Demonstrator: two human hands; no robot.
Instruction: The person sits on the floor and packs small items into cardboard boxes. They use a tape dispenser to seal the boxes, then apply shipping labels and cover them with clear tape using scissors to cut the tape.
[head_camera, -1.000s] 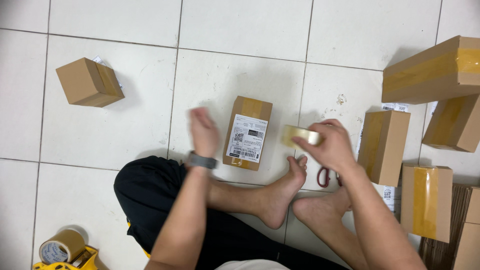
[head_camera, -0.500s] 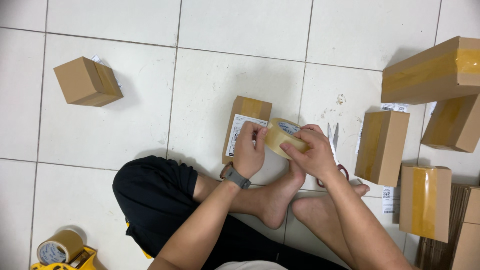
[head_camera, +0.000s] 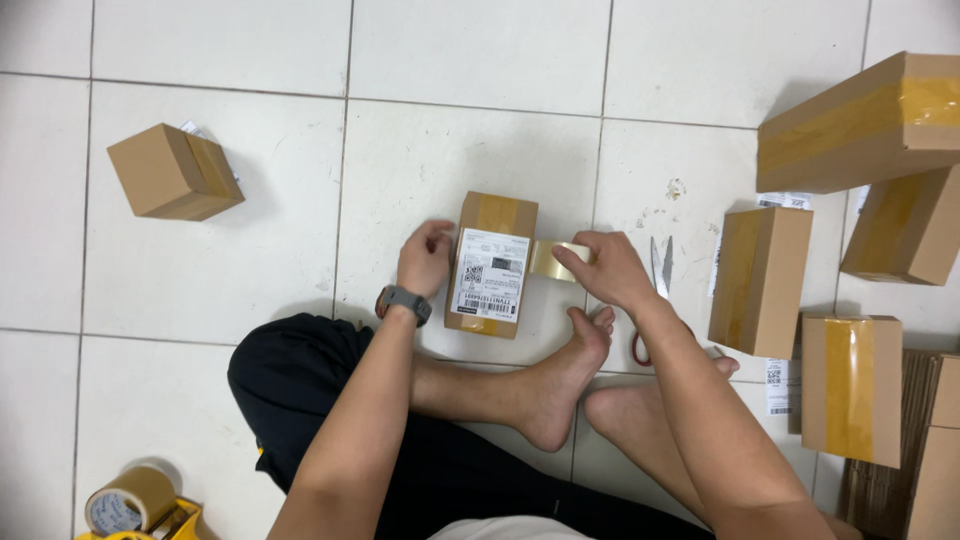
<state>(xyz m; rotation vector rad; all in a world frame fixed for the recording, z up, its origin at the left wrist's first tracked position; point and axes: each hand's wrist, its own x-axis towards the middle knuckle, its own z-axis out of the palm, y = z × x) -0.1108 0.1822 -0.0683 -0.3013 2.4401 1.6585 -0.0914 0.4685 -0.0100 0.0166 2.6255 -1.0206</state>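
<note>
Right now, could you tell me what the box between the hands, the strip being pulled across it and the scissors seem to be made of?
Box: brown cardboard, matte, with a white paper label.
Strip: likely plastic packing tape, tan, translucent and glossy.
Scissors: pale grey blades, probably steel; red handles, seemingly plastic, mostly hidden by the right hand's forearm.

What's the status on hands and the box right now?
Left hand steadies the labelled box. Right hand pinches a tape roll at the box's right side. Scissors lie right of that hand.
</note>
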